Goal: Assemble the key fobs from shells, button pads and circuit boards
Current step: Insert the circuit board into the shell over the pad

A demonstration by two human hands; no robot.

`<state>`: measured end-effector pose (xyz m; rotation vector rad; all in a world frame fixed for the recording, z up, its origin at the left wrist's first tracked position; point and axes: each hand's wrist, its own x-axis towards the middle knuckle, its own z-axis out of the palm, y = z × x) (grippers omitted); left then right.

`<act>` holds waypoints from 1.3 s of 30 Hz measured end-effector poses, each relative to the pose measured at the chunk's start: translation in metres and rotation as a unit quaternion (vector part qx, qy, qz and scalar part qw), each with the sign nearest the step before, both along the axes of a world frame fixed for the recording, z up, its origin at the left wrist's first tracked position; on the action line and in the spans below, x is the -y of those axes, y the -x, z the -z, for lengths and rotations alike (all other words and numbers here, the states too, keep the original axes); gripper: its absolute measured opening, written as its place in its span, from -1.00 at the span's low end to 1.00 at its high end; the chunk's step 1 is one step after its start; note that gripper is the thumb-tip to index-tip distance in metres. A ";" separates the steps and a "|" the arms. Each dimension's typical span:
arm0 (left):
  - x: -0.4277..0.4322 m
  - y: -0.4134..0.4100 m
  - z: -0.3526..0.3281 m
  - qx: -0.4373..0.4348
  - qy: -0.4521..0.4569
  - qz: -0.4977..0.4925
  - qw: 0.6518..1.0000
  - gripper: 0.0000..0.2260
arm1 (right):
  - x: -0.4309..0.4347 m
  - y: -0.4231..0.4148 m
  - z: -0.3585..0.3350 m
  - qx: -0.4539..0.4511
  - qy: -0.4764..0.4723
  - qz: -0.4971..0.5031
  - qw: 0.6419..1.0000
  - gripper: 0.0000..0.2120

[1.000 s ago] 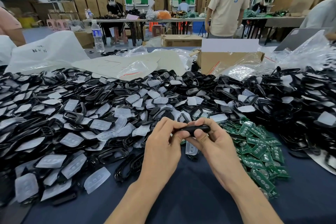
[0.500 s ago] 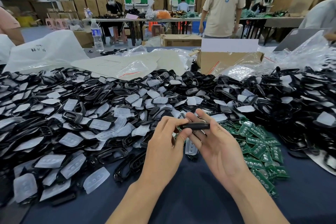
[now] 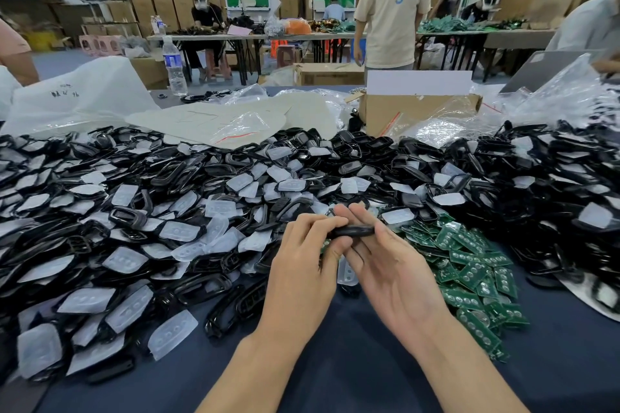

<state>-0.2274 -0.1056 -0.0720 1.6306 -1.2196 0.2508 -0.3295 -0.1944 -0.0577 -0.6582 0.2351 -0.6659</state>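
Both hands hold one black key fob shell (image 3: 354, 231) edge-on above the dark blue table. My left hand (image 3: 303, 265) pinches its left end between thumb and fingers. My right hand (image 3: 385, 265) lies palm up under it, fingers curled round its right end. A bit of green circuit board shows under my left fingers. A big heap of black shells (image 3: 208, 174) mixed with translucent white button pads (image 3: 174, 231) fills the left and middle. Green circuit boards (image 3: 469, 265) lie in a pile to the right of my hands.
More black shells (image 3: 553, 184) are heaped at the right. Behind the piles lie plastic bags (image 3: 235, 121), an open cardboard box (image 3: 416, 107) and a water bottle (image 3: 174, 64). A person in a beige shirt (image 3: 392, 3) stands beyond. Bare blue tablecloth (image 3: 335, 362) lies in front of me.
My right hand has turned palm up and its fingers have loosened round the shell. The shell stays between both hands, almost in the same place.
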 end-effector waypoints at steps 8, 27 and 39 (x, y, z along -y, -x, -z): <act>0.009 0.005 0.004 -0.045 0.029 0.037 0.998 -0.73 | -0.007 -0.008 -0.003 -0.029 -0.007 0.014 0.999 -0.51; 0.017 -0.013 0.004 -0.142 0.009 -0.001 0.990 -0.61 | -0.034 -0.058 -0.011 -0.061 -0.128 0.029 0.990 -0.69; 0.014 -0.015 0.004 -0.132 0.019 -0.026 0.991 -0.63 | -0.036 -0.064 -0.006 -0.086 -0.118 0.037 0.989 -0.71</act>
